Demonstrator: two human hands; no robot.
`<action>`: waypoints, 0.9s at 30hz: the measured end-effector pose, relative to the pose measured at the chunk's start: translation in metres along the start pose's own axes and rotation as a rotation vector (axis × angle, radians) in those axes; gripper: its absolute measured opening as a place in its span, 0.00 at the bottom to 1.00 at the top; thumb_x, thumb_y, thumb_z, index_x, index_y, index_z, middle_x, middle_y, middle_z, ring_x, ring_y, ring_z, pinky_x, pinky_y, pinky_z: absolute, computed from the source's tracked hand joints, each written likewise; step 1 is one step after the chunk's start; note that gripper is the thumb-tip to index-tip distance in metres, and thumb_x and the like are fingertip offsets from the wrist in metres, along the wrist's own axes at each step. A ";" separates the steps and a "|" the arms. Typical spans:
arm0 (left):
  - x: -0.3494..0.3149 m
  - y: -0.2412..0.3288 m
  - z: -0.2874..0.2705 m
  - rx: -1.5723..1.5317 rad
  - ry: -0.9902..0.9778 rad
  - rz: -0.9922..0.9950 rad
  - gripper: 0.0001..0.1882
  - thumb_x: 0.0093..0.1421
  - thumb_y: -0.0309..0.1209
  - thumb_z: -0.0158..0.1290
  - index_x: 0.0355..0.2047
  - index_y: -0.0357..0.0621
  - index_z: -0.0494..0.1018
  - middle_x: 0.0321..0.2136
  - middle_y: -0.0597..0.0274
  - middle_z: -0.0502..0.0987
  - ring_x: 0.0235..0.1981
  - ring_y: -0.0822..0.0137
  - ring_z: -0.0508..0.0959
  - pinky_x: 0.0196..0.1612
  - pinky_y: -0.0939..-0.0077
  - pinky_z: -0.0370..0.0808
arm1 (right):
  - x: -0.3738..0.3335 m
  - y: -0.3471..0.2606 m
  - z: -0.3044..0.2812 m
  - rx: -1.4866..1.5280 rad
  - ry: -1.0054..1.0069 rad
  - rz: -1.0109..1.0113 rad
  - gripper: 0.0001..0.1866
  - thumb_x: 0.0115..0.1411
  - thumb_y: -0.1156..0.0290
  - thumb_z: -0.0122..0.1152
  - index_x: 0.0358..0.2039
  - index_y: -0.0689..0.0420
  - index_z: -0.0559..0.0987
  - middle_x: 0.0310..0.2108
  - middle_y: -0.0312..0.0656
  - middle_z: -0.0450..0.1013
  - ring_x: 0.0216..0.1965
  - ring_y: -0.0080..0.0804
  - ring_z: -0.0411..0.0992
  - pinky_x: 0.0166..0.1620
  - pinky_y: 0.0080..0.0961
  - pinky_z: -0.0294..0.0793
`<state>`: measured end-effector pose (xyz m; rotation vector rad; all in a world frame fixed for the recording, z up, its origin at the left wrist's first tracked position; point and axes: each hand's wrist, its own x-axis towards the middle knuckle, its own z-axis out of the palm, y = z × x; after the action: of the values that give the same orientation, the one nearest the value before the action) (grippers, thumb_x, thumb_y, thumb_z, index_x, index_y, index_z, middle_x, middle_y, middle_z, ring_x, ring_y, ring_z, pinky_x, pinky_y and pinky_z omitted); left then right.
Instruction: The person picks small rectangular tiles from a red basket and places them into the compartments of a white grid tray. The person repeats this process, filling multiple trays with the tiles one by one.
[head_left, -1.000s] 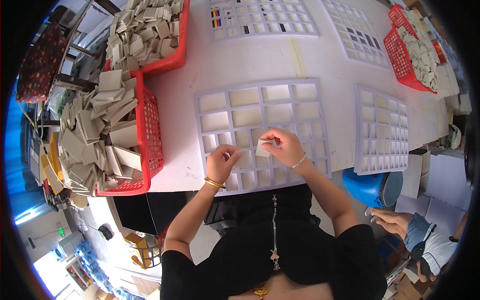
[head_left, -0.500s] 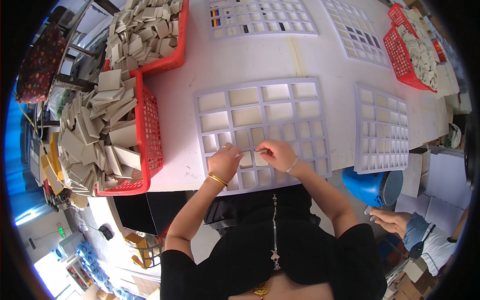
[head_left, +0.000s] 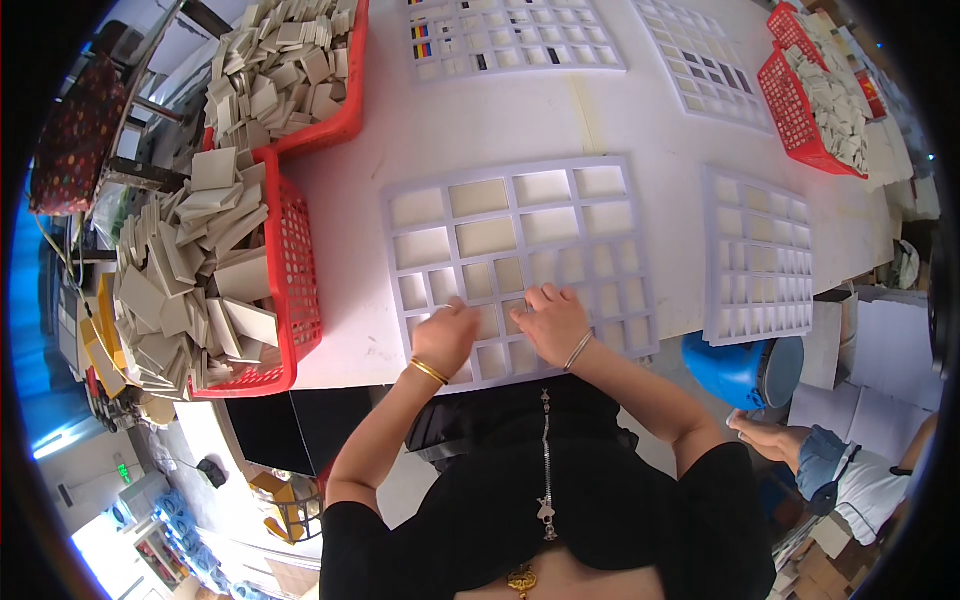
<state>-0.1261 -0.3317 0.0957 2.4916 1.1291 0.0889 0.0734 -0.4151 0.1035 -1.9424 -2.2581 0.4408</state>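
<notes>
A white divided tray (head_left: 389, 262) lies in front of me on the table. Beige rectangular tiles fill some of its cells, among them a large tile (head_left: 486, 237) and a smaller tile (head_left: 478, 281). My left hand (head_left: 447, 336) is over the near left cells, its fingers bent and smeared by motion; whether it holds anything is unclear. Over the near middle cells, my right hand (head_left: 554, 324) has its fingers apart and curved down, the tips at a cell with a beige tile. Between the hands another small tile (head_left: 488, 320) shows in its cell.
Red baskets (head_left: 303, 275) heaped with beige tiles (head_left: 150, 285) stand to the left. Another divided tray (head_left: 708, 250) lies right, two more at the back. Red baskets (head_left: 790, 115) of small pieces are far right. Below the table edge are a blue drum (head_left: 735, 370) and another person (head_left: 830, 455).
My right hand's fingers have spread from a pinch on a small tile and moved slightly up. My left hand has shifted a little left and down, away from the tile between the hands.
</notes>
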 end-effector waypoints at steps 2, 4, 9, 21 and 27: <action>0.001 -0.016 -0.007 -0.071 0.187 -0.120 0.13 0.54 0.29 0.54 0.41 0.53 0.74 0.39 0.63 0.74 0.39 0.58 0.77 0.35 0.63 0.76 | -0.008 0.007 -0.007 0.115 0.145 0.078 0.16 0.53 0.65 0.57 0.44 0.49 0.76 0.42 0.40 0.68 0.47 0.38 0.66 0.47 0.39 0.63; -0.007 -0.044 -0.016 -0.085 0.372 -0.277 0.16 0.55 0.30 0.54 0.46 0.48 0.70 0.43 0.58 0.74 0.41 0.56 0.77 0.39 0.62 0.75 | -0.021 0.030 -0.010 0.176 0.353 0.190 0.24 0.56 0.64 0.55 0.54 0.53 0.69 0.49 0.45 0.67 0.52 0.43 0.64 0.51 0.42 0.61; -0.049 -0.072 -0.015 -0.193 0.153 -0.497 0.26 0.55 0.30 0.53 0.55 0.41 0.62 0.46 0.48 0.73 0.42 0.52 0.77 0.44 0.61 0.73 | -0.078 0.124 0.012 -0.029 0.514 0.653 0.31 0.58 0.58 0.54 0.58 0.63 0.62 0.57 0.54 0.61 0.55 0.54 0.61 0.57 0.47 0.57; 0.016 -0.018 0.019 -1.110 -0.004 -0.494 0.26 0.58 0.27 0.51 0.57 0.36 0.64 0.45 0.60 0.75 0.41 0.73 0.74 0.41 0.81 0.73 | -0.128 0.188 -0.025 0.390 0.960 0.841 0.26 0.57 0.63 0.61 0.51 0.64 0.68 0.45 0.49 0.69 0.47 0.39 0.67 0.53 0.32 0.66; 0.120 0.134 0.059 -1.275 -0.272 -0.163 0.27 0.55 0.27 0.56 0.56 0.40 0.65 0.52 0.51 0.65 0.46 0.62 0.72 0.49 0.70 0.73 | -0.263 0.330 -0.091 0.071 1.045 1.082 0.26 0.60 0.55 0.57 0.50 0.62 0.70 0.42 0.47 0.70 0.43 0.36 0.69 0.49 0.30 0.68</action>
<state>0.0616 -0.3427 0.0804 1.2291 0.7531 0.3001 0.4534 -0.6186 0.1135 -2.3415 -0.5020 -0.3694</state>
